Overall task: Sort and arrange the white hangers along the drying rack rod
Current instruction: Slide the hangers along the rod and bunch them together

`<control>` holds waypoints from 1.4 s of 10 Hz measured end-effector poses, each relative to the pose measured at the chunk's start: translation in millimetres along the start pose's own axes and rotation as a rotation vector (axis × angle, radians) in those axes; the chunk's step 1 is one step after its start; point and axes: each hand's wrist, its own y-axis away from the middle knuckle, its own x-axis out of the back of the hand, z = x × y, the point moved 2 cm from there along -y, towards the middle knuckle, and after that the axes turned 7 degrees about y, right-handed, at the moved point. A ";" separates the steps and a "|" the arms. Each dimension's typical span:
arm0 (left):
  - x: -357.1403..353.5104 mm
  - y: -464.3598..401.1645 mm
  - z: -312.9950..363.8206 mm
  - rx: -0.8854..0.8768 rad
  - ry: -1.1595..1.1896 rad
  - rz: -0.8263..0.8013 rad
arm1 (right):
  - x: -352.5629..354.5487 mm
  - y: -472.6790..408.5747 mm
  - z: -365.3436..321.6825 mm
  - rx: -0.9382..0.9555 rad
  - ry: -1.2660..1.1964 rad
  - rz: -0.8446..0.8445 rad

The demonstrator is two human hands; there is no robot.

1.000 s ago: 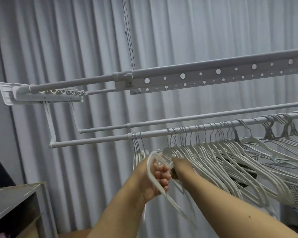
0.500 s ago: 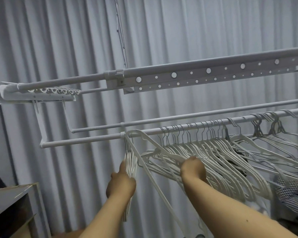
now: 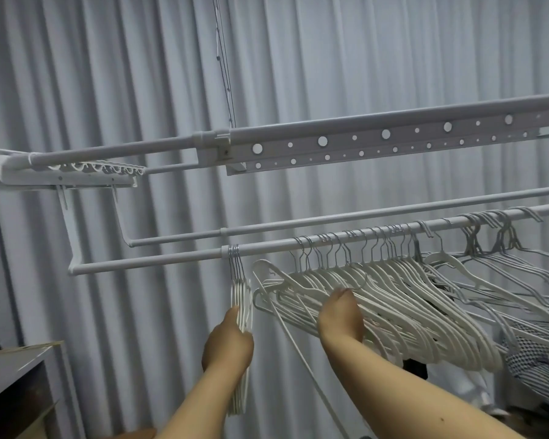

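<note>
A white drying rack rod runs from low left to upper right. A tight bunch of white hangers hangs edge-on at its middle joint, and my left hand grips that bunch from the left. To the right, a long fanned row of white hangers hangs from the rod by grey hooks. My right hand reaches into the row's left end, its fingers curled among the hangers. One hanger at that end tilts out of line.
A second rod runs behind the first. Above, a perforated rack beam crosses the view, with a clip bracket at its left end. Grey curtains hang behind. Thin grey wire hangers and patterned fabric are far right. A cabinet top sits lower left.
The loose hanger my left hand carried now hangs with the left bunch, and that hand holds the bunch. My right hand moved into the fanned row. The view shifted left.
</note>
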 end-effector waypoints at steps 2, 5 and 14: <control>1.8 2.3 0.5 -0.017 0.051 -0.033 | -45.8 -8.7 -40.7 0.050 -0.137 -0.204; 11.4 3.0 -2.1 -0.090 0.027 -0.035 | -95.6 -16.9 -74.5 -0.055 -0.437 -0.526; -4.7 16.4 58.6 -0.262 0.113 0.005 | -36.5 -14.4 -44.9 0.171 0.036 -0.210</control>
